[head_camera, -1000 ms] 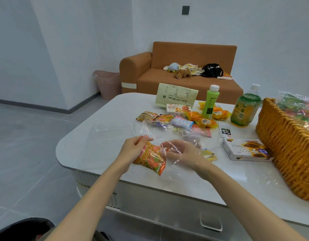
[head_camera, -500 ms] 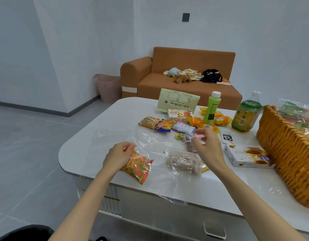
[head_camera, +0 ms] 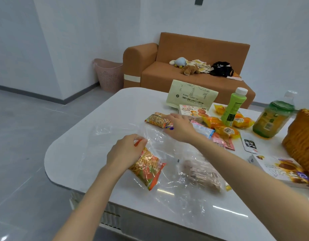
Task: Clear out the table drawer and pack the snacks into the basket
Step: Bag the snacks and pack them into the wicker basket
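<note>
One: What has the left hand (head_camera: 126, 150) got?
Two: It pinches the top of the orange snack packet (head_camera: 146, 168) together with an edge of the clear plastic bag (head_camera: 169, 150). The packet trails back from that grip toward the person, just as it did half a second ago.
One: And the right hand (head_camera: 179, 127)?
Two: That one moved. It has come away from beside the blue packet (head_camera: 204, 132) and reached out beyond the left grip, over a small packet with a purple end (head_camera: 169, 127). A noodle packet (head_camera: 156, 120) lies just past its fingertips. Whether the fingers have closed, I cannot tell.
One: Meaning?
Two: Loose snacks are being gathered next, I'd judge. The basket (head_camera: 298, 141) stands well off to the right of both hands, so packing looks far from done.
</note>
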The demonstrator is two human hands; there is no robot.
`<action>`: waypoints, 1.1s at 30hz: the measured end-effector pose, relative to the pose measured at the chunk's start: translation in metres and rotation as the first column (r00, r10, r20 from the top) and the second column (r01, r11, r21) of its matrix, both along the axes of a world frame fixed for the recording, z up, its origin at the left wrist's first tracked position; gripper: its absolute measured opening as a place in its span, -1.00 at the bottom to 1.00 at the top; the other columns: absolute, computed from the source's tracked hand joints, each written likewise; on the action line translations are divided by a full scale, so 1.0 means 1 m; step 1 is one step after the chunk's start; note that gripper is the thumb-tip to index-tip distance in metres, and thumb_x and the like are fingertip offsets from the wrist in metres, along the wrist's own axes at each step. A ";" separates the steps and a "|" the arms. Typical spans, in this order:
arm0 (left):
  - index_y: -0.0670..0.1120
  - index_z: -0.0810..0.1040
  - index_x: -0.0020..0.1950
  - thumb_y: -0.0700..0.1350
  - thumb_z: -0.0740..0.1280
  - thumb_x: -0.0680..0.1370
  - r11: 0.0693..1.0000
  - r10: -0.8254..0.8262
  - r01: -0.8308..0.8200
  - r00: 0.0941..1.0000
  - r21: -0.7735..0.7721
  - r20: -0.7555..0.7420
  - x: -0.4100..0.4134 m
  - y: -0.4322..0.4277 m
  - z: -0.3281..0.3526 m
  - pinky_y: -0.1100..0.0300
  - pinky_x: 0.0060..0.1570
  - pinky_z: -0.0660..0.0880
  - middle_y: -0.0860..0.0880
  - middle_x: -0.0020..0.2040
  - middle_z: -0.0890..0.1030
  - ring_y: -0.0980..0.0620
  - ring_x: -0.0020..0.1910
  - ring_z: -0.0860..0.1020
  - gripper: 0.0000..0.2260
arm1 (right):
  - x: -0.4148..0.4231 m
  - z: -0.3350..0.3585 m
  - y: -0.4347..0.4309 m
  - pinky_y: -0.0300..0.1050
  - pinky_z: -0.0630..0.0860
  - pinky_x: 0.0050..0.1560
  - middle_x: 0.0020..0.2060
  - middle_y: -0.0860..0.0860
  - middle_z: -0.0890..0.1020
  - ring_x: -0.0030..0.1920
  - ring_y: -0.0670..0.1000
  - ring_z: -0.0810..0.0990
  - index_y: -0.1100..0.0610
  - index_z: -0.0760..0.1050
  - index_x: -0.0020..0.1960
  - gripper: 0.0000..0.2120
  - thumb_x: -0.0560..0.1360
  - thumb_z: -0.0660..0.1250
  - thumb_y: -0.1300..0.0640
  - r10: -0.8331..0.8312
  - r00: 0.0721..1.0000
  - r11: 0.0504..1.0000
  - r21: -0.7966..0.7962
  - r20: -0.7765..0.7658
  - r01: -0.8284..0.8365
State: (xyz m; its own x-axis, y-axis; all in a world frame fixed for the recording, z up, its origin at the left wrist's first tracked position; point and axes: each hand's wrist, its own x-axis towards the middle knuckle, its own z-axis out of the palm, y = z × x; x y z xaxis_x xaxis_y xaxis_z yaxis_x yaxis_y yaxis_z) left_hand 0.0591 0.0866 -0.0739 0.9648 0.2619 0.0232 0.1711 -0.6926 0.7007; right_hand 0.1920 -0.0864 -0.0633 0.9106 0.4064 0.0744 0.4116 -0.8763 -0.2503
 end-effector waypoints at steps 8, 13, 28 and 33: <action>0.10 0.56 0.21 0.14 0.24 0.56 0.998 -0.048 0.044 0.995 -0.052 -0.087 0.028 0.016 -0.008 0.06 0.26 0.41 0.10 0.25 0.57 0.03 0.25 0.50 -0.71 | 0.048 -0.034 0.027 0.57 0.04 0.30 0.55 -0.03 0.01 0.49 0.37 -0.07 -0.33 -0.13 0.50 -0.44 0.58 0.04 -0.25 -0.082 0.996 0.980 -0.184 -0.037 0.074; 0.08 0.56 0.23 0.13 0.25 0.56 0.995 -0.075 0.067 0.990 -0.072 -0.117 0.031 0.021 -0.007 0.02 0.30 0.39 0.09 0.28 0.55 0.03 0.29 0.47 -0.70 | 0.048 -0.050 0.019 0.31 0.43 0.10 0.34 0.03 0.38 0.33 0.32 0.30 -0.22 -0.09 0.53 -0.44 0.59 -0.02 -0.28 -0.057 0.967 0.931 -0.335 0.247 0.141; 0.06 0.56 0.26 0.08 0.26 0.59 0.916 -0.115 0.099 0.993 -0.390 -0.019 0.009 -0.014 0.025 0.23 0.04 0.40 0.07 0.16 0.50 0.09 0.13 0.48 -0.72 | -0.001 0.020 -0.072 0.10 0.50 -0.02 0.25 -0.03 0.52 0.13 0.20 0.43 -0.18 0.23 0.42 -0.58 0.58 0.18 -0.11 -0.261 0.920 0.955 0.216 0.293 0.202; 0.14 0.50 0.28 0.09 0.21 0.61 0.885 -0.146 0.133 0.989 -0.446 0.005 -0.011 -0.033 0.024 0.34 -0.25 0.42 0.10 0.17 0.51 0.33 -0.09 0.47 -0.74 | -0.050 0.011 -0.141 0.16 0.44 0.08 0.25 0.00 0.50 0.18 0.23 0.41 -0.20 0.24 0.42 -0.58 0.58 0.18 -0.10 -0.431 0.886 0.895 0.201 0.171 0.397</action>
State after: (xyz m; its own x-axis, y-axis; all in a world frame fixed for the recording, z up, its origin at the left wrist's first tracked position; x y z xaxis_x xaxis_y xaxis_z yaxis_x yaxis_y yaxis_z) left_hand 0.0480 0.0540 -0.0494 0.9906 0.1014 -0.0916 0.1202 -0.3281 0.9370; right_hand 0.1420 -0.2271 -0.0519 0.9504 -0.0369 0.3089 0.0765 -0.9347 -0.3472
